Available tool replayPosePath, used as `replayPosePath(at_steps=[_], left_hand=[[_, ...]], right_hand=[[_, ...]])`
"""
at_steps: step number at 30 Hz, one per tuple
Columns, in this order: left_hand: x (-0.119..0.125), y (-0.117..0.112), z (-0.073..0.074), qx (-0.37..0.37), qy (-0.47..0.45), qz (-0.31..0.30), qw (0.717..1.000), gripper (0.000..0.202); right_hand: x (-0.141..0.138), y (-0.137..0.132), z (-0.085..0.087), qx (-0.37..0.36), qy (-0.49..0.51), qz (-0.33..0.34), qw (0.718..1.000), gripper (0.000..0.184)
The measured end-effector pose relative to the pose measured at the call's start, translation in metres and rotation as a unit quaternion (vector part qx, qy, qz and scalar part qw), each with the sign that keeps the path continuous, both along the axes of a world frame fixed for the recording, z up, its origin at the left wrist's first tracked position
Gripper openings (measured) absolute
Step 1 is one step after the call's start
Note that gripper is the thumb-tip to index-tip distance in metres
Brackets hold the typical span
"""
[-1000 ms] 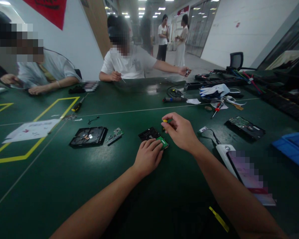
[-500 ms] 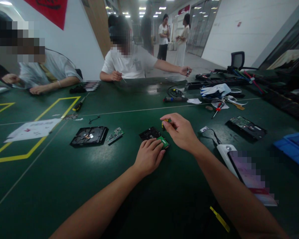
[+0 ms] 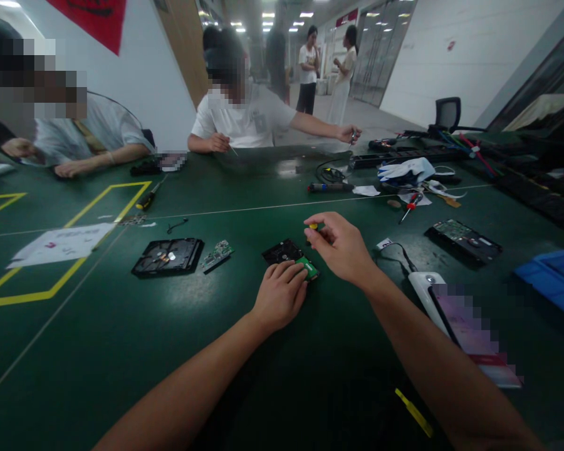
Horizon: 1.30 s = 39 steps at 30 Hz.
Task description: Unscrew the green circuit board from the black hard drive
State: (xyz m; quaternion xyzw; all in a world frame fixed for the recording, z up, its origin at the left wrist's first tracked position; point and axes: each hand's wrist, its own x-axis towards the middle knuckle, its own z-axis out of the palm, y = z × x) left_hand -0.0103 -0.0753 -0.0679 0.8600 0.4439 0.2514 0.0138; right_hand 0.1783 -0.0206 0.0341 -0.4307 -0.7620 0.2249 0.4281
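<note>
My left hand (image 3: 279, 295) lies on the near edge of a small black hard drive (image 3: 282, 252) with a green circuit board (image 3: 309, 268), fingers pressing it to the green table (image 3: 122, 326). Just above the drive, my right hand (image 3: 341, 247) is pinched round the yellow handle of a small screwdriver (image 3: 313, 227), held upright over the drive. The screwdriver's tip is hidden behind my fingers.
An opened hard drive (image 3: 168, 256) and a loose circuit board (image 3: 217, 254) lie to the left. Right of me are a white device (image 3: 427, 285) with a cable, another drive (image 3: 464, 238) and a blue tray (image 3: 552, 279). Two people sit across the table; a yellow-handled screwdriver (image 3: 146, 200) lies near them.
My right hand has shifted very slightly around the screwdriver handle over the drive. My left hand has stayed put on the drive.
</note>
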Motion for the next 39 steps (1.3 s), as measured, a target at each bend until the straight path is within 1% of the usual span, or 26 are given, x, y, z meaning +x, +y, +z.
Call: replayPosePath(at_steps=[3,6,8,12,16,20,28,30,33,35,39], left_hand=[[-0.0003,0.0001,-0.0002,0.000,0.000,-0.002,1.000,0.035],[-0.0004,0.0002,-0.0004,-0.001,-0.001,-0.003,1.000,0.035],[-0.0004,0.0001,-0.0004,-0.002,-0.001,-0.003,1.000,0.035],[-0.0004,-0.0001,-0.0001,-0.001,0.000,-0.002,1.000,0.036],[-0.0002,0.0000,0.0003,0.003,-0.002,-0.005,1.000,0.035],[-0.0002,0.0001,0.0002,0.002,-0.002,-0.004,1.000,0.035],[0.0005,0.0007,-0.0001,0.001,0.003,-0.004,1.000,0.035],[0.0005,0.0007,-0.0004,0.001,0.002,-0.004,1.000,0.035],[0.0003,0.0003,-0.0007,0.003,0.001,-0.002,1.000,0.035],[0.0001,0.0001,-0.0007,0.003,0.000,-0.003,1.000,0.035],[-0.0002,0.0002,-0.0008,0.003,0.000,-0.004,1.000,0.036]], right_hand=[[0.0012,0.0004,0.0025,0.025,-0.031,0.012,0.999,0.017],[0.0019,0.0008,0.0031,0.006,-0.033,0.017,0.999,0.022],[0.0019,0.0009,0.0022,-0.004,-0.025,0.005,1.000,0.022],[0.0022,0.0014,0.0007,0.014,-0.017,-0.023,0.999,0.018],[0.0025,0.0016,0.0014,0.028,-0.030,0.007,0.999,0.019],[-0.0001,0.0009,-0.0006,-0.019,0.004,0.043,0.999,0.030],[-0.0028,0.0000,-0.0042,-0.069,0.055,0.056,0.995,0.026],[-0.0015,0.0005,-0.0038,-0.064,0.048,0.042,0.996,0.023],[0.0002,0.0013,-0.0029,-0.036,0.042,0.017,0.998,0.019],[0.0007,0.0013,-0.0016,-0.021,0.034,0.023,0.999,0.018],[0.0002,-0.0001,0.0018,-0.014,0.008,0.056,0.998,0.024]])
